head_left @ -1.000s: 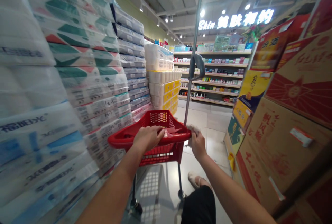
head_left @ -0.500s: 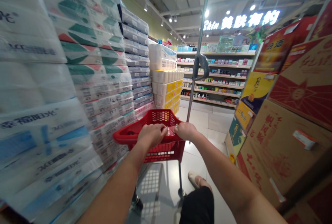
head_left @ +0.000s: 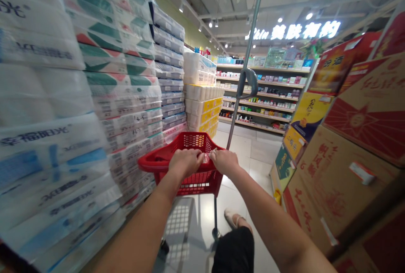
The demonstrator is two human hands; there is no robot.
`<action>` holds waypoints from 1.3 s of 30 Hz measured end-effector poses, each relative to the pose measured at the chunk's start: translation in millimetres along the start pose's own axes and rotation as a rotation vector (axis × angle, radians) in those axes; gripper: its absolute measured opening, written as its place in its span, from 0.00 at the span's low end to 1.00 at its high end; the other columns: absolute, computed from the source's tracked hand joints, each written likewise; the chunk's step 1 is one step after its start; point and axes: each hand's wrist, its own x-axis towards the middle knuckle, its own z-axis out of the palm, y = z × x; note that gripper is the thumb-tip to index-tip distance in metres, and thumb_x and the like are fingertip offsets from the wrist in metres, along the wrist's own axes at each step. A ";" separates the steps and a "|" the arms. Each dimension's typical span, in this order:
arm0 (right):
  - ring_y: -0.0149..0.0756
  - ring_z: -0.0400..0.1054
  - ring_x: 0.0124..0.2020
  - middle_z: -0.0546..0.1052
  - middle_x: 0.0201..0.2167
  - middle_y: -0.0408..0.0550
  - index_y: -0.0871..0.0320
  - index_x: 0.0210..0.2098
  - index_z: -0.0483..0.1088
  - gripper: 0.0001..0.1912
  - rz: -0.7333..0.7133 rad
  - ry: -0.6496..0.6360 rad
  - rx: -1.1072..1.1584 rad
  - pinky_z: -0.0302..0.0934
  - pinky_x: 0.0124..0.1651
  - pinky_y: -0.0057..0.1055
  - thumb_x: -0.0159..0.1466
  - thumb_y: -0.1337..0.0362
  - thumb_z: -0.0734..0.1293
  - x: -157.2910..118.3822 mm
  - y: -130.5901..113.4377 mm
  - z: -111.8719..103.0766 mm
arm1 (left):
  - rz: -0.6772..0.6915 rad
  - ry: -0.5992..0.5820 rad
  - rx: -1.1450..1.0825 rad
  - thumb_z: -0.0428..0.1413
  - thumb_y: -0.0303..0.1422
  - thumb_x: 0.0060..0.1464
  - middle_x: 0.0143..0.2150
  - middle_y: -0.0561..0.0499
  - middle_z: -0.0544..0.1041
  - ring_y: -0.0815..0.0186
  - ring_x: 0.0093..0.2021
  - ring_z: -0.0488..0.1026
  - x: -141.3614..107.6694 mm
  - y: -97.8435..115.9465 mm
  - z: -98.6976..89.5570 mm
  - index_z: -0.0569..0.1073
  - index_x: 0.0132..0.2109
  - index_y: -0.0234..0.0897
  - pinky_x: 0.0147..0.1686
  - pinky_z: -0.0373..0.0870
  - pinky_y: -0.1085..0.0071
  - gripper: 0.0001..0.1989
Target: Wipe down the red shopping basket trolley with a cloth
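A red plastic shopping cart (head_left: 152, 165) with perforated basket walls is in front of me. My left hand (head_left: 187, 162) is closed around its near handle bar, knuckles up. Close beside it on the right, my right hand (head_left: 224, 161) is wrapped round the same bar. A small clear and pinkish piece of the handle shows between the two hands. Inside the basket, a dark red shape lies at the left; its details are too small to tell. A grey metal pole (head_left: 233, 123) with a grey loop handle (head_left: 247, 84) rises at the cart's right side.
Tall stacks of wrapped paper packs (head_left: 104, 91) line the left, close to the cart. Cardboard boxes (head_left: 338, 176) are piled on the right. Shelves of small goods (head_left: 262, 103) stand ahead across the tiled floor (head_left: 236, 190).
The view has shifted slightly, and the right-hand boxes appear nearer and further left. Both hands stay on the cart handle. The foot below appears a little further left.
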 end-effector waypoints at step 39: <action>0.39 0.68 0.35 0.76 0.29 0.52 0.60 0.31 0.71 0.15 0.014 0.454 0.041 0.52 0.43 0.35 0.67 0.60 0.57 -14.2 3.6 34.5 | -0.113 -0.126 -0.063 0.33 0.42 0.65 0.47 0.45 0.79 0.55 0.48 0.76 1.9 -31.2 1.4 0.73 0.48 0.41 0.46 0.69 0.59 0.25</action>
